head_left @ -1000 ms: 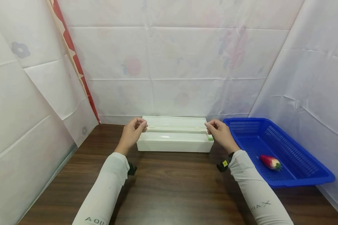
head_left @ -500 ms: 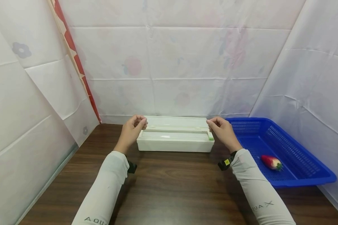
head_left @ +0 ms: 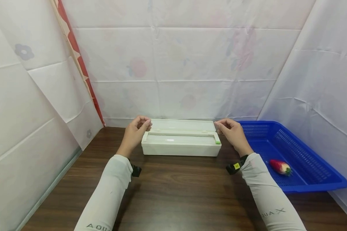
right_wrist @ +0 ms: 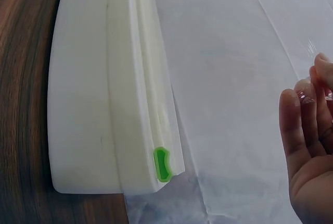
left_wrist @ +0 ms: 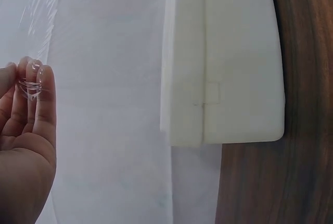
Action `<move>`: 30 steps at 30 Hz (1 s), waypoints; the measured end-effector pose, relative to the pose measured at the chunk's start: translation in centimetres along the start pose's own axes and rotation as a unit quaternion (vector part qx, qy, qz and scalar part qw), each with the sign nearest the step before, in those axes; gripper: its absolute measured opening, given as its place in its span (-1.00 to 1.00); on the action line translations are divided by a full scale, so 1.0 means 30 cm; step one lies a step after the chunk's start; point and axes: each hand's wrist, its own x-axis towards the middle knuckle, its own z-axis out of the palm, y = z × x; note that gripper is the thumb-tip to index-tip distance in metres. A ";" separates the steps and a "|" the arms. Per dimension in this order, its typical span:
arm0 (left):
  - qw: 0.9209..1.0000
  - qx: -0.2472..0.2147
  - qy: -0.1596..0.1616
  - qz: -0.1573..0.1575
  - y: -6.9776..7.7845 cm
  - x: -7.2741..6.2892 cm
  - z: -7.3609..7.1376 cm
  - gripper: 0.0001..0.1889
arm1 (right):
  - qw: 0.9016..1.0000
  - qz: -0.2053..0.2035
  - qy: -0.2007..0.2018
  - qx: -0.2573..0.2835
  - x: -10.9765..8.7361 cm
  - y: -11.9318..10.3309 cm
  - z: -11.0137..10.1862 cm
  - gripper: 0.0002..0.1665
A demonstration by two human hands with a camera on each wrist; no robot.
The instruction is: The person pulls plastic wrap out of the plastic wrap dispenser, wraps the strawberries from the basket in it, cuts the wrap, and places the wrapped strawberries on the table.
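A long white cling film dispenser [head_left: 180,149] lies on the table with its lid [head_left: 182,124] raised at the back. At its right end is a green slider [right_wrist: 163,164]. Above the left end, my left hand [head_left: 134,134] pinches clear cling film [left_wrist: 33,86] between thumb and fingers, with creased film running upward in the left wrist view. My right hand [head_left: 234,136] pinches the film's other side above the right end; a small crumpled bit glints at its fingers in the right wrist view. The film between the hands is barely visible in the head view.
To the right stands a blue perforated basket [head_left: 309,187], near my right forearm. A red-and-white strawberry-like item [head_left: 280,167] with a green tip lies in it. White patterned sheeting [head_left: 173,64] closes off the back and both sides of the wooden table [head_left: 173,192].
Both hands have risen slightly with the film. My right hand has moved a little to the right, so the hands are wider apart. More of the dispenser's open top shows; the view has shifted slightly.
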 end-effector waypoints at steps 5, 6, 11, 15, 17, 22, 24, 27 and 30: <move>1.000 0.008 -0.003 0.000 0.013 -0.002 -0.003 -0.66 | 1.000 0.000 0.001 0.013 -0.002 -0.003 -0.007 -0.56; 1.000 0.008 -0.003 0.001 0.017 -0.002 -0.004 -0.66 | 1.000 0.001 0.004 0.013 -0.002 -0.005 -0.008 -0.58; 1.000 0.011 0.002 0.003 0.036 0.000 -0.008 -0.62 | 1.000 -0.004 0.012 0.008 0.005 -0.020 -0.009 -0.63; 1.000 0.014 0.008 0.013 0.050 0.000 -0.013 -0.62 | 1.000 -0.013 0.018 -0.001 0.012 -0.029 -0.007 -0.61; 1.000 0.011 0.013 0.017 0.056 0.000 -0.015 -0.63 | 1.000 -0.017 0.021 0.000 0.014 -0.034 -0.007 -0.60; 1.000 0.005 0.025 0.018 0.065 0.002 -0.015 -0.63 | 0.999 -0.032 0.025 0.009 0.013 -0.052 -0.010 -0.64; 0.999 0.004 0.028 0.020 0.067 0.003 -0.015 -0.61 | 0.999 -0.037 0.025 0.012 0.011 -0.058 -0.014 -0.65; 0.999 0.001 0.030 0.027 0.073 0.002 -0.017 -0.61 | 0.999 -0.042 0.026 0.019 0.009 -0.065 -0.018 -0.61; 0.999 0.002 0.032 0.030 0.084 -0.001 -0.019 -0.62 | 0.998 -0.046 0.029 0.021 0.009 -0.069 -0.023 -0.57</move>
